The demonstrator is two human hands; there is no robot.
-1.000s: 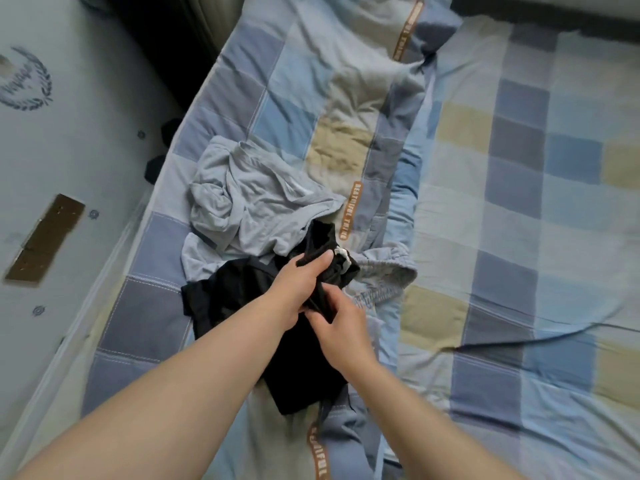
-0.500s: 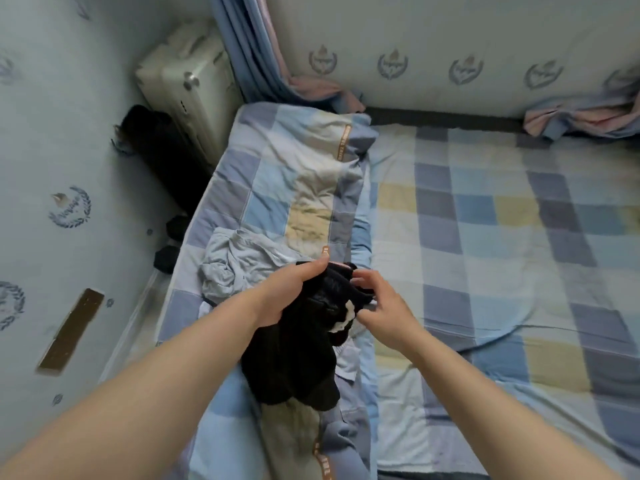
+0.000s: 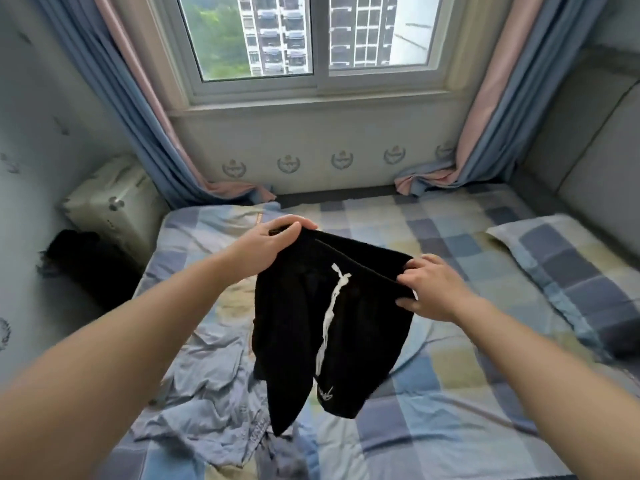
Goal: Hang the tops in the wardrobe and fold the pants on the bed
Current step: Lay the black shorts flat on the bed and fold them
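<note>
Hanging in the air above the bed (image 3: 450,403), a pair of black shorts (image 3: 332,327) is held up by its waistband. One end of the waistband is pinched by the left hand (image 3: 266,247), with the thumb on the near side and the fingers curled over the top edge. The other end is gripped by the right hand (image 3: 433,289), with the fingers wrapped around the cloth. The waistband is stretched between the two hands and is tilted, with the left end higher. A white drawstring (image 3: 330,313) is seen hanging down the front of the shorts, and a small white mark (image 3: 325,393) is printed near one leg hem. The legs of the shorts hang free and are not touching the bed.

A light grey-blue garment (image 3: 207,403) is left crumpled on the checked bed cover, below and to the left of the shorts. A checked pillow (image 3: 568,268) is laid at the right side of the bed. A pale suitcase (image 3: 110,202) is stood in the left corner, with something black (image 3: 79,261) just beside it. A window (image 3: 311,39) with blue and pink curtains (image 3: 138,109) is seen behind the bed.
</note>
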